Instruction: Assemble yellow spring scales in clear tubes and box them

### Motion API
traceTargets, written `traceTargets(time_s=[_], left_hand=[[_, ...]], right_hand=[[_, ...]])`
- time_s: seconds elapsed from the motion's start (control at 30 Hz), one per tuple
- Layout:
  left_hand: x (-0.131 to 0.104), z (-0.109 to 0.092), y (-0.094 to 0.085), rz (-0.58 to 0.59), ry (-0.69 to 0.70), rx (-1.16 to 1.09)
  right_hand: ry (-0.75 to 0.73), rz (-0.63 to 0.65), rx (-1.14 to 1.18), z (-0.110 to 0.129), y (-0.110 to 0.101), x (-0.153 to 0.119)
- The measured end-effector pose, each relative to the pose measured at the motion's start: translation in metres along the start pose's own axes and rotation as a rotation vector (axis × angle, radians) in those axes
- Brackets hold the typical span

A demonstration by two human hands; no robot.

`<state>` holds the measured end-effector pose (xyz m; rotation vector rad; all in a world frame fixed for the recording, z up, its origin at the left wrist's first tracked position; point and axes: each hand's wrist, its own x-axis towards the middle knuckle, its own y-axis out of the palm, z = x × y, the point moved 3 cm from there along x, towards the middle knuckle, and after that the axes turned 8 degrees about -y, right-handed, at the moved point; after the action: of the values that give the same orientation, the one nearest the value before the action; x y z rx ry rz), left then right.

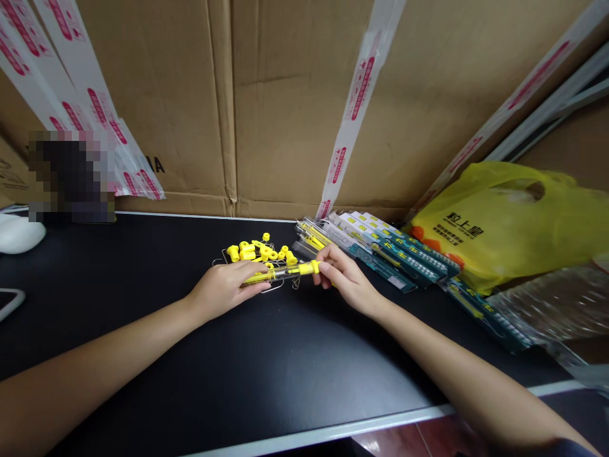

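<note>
A clear tube with yellow parts inside (284, 273) lies level between my hands over the black table. My left hand (222, 287) is closed around its left end. At the right end, the fingers of my right hand (343, 277) pinch the yellow cap (310, 267). Just behind the tube, a pile of small yellow plastic pieces (247, 252) lies on the table among thin bent metal wires (273, 289).
Clear tubes (311, 236) and green-and-white packages (394, 244) lie behind my right hand. A yellow bag (499, 222) and clear plastic wrap (556, 304) are at the right. Cardboard (285, 114) stands behind the table (266, 374). A white rounded object (19, 233) sits far left.
</note>
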<state>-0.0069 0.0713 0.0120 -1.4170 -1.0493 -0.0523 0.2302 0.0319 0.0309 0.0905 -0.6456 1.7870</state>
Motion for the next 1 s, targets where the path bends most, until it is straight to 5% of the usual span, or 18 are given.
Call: traceTargets(time_s=[0.43, 1.0], left_hand=[[0.000, -0.004, 0.000, 0.050, 0.046, -0.010], [0.000, -0.002, 0.000, 0.024, -0.001, -0.018]], right_hand=[[0.073, 0.031, -0.172, -0.011, -0.001, 0.000], [-0.041, 0.068, -0.104, -0.002, 0.000, -0.001]])
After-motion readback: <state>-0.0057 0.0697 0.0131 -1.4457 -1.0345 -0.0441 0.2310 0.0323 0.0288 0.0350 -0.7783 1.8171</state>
